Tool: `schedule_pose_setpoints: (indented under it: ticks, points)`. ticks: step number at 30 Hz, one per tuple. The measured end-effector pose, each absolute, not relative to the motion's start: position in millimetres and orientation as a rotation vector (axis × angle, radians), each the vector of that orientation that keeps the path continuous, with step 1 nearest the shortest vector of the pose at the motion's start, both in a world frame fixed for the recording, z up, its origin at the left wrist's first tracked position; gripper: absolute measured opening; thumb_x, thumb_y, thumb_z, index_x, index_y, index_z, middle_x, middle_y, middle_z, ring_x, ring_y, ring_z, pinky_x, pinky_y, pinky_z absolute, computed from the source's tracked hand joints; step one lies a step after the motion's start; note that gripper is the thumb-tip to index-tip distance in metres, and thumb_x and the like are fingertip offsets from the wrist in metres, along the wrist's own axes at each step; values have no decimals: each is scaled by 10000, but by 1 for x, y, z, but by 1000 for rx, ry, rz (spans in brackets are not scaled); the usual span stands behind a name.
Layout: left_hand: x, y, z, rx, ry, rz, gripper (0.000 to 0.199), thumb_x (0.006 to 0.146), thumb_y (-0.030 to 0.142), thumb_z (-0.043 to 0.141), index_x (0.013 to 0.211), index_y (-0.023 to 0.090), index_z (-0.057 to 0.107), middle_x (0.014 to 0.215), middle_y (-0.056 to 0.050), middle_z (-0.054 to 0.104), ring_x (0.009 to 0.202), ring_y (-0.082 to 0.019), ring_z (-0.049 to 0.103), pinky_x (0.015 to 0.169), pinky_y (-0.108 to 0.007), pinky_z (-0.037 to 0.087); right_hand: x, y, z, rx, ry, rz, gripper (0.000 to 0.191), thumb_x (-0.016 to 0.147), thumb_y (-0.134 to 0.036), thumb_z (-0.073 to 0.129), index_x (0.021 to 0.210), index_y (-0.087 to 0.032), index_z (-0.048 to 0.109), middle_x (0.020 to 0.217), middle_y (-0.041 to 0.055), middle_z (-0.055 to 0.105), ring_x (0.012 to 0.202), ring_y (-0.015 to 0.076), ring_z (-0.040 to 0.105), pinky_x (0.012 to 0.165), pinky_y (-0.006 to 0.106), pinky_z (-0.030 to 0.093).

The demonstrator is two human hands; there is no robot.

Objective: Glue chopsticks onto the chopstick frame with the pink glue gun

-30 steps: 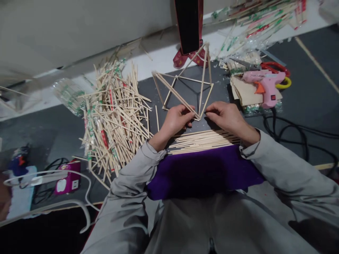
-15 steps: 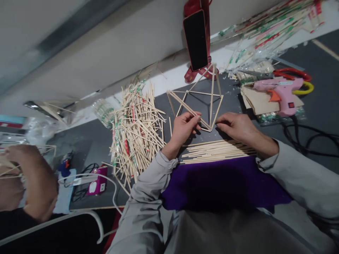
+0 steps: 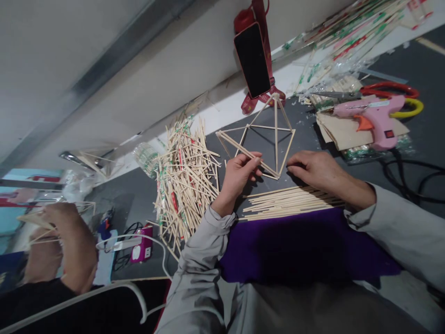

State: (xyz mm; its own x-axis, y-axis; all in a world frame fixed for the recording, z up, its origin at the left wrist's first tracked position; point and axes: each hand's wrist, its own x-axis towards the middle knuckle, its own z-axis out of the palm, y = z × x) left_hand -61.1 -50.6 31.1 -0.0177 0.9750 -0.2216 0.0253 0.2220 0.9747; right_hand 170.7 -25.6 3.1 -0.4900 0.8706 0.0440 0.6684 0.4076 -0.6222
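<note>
A frame of thin wooden sticks (image 3: 276,139) stands on the dark table, its tips joined into triangles. My left hand (image 3: 243,172) pinches one of its slanting sticks on the left side. Just right of the frame's near corner is my right hand (image 3: 313,170), its fingertips pressed together; whether anything is between them is too small to tell. A row of loose sticks (image 3: 288,202) lies below both hands, beside a purple cloth (image 3: 306,246). Left of my left hand spreads a large heap of sticks (image 3: 189,176).
A pink glue gun (image 3: 380,118) rests on folded paper at the right, near red-handled scissors (image 3: 389,89). A phone (image 3: 252,60) stands behind the frame. At the left, another person's arm (image 3: 74,241) reaches over the table, near a magenta power block (image 3: 142,243).
The camera view has shifted and tilted slightly. My left hand still grips the frame's stick, and my right hand stays near the corner, with little visible movement.
</note>
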Motion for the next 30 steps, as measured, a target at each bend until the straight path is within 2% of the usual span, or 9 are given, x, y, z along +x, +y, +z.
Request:
schedule_pose_setpoints:
  ticks: [5,7,10,12,15,18,21,24,30]
  points:
    - [-66,-51,38,1062,1412,1054,359,792,397,769,1064,168,715,981,-61,741,585,-74,650,443,-162,445,172,-25,1,-1306,-2334,758,257,902,-304,508,944,-222,748,966,49,769,879,218,707,748,312,473]
    - [-72,-56,47,1136,1497,960,354,798,387,761,1074,171,715,935,-51,737,586,-98,662,432,-176,436,173,-25,-2,-1300,-2335,737,254,900,-310,511,929,-221,747,952,51,770,863,219,706,733,312,471]
    - [-89,-68,68,1382,1699,831,242,804,365,763,943,167,748,750,-15,704,534,-103,616,462,-200,438,173,-26,-4,-1324,-2330,713,261,903,-331,512,909,-221,748,921,49,770,816,213,701,704,310,463]
    - [-101,-74,81,1545,1839,954,179,832,358,745,854,180,750,706,1,682,559,-95,585,526,-201,456,172,-27,-5,-1332,-2331,715,267,906,-340,509,907,-225,750,911,46,768,809,214,699,694,311,460]
    - [-116,-71,92,1707,1929,1229,174,839,322,748,968,206,749,883,-9,712,686,-98,602,648,-207,500,171,-29,-5,-1330,-2323,747,269,904,-328,504,919,-234,755,938,46,770,847,228,702,701,323,462]
    - [-124,-58,94,1836,1916,1330,319,859,311,734,1168,235,714,1121,-41,696,820,-113,631,728,-223,527,170,-30,-7,-1359,-2305,760,268,899,-327,511,943,-239,760,963,54,770,857,238,697,710,334,465]
    - [-127,-43,91,1866,1892,1321,386,907,355,690,1281,258,673,1172,-56,680,885,-131,642,705,-218,532,170,-31,-10,-1350,-2314,745,276,909,-339,501,952,-241,755,972,55,764,838,237,687,703,340,459]
    - [-127,-33,90,1861,1870,1244,358,930,393,671,1263,264,688,1191,-63,678,907,-143,651,658,-205,524,171,-31,-11,-1317,-2334,735,283,920,-342,483,940,-242,746,962,56,754,835,244,681,697,348,450]
    - [-124,-45,98,1759,1903,1328,288,927,390,695,1189,270,701,1095,-41,678,746,-101,635,563,-180,466,175,-33,-7,-1355,-2384,710,236,910,-326,516,940,-238,733,974,72,748,823,261,671,677,365,425]
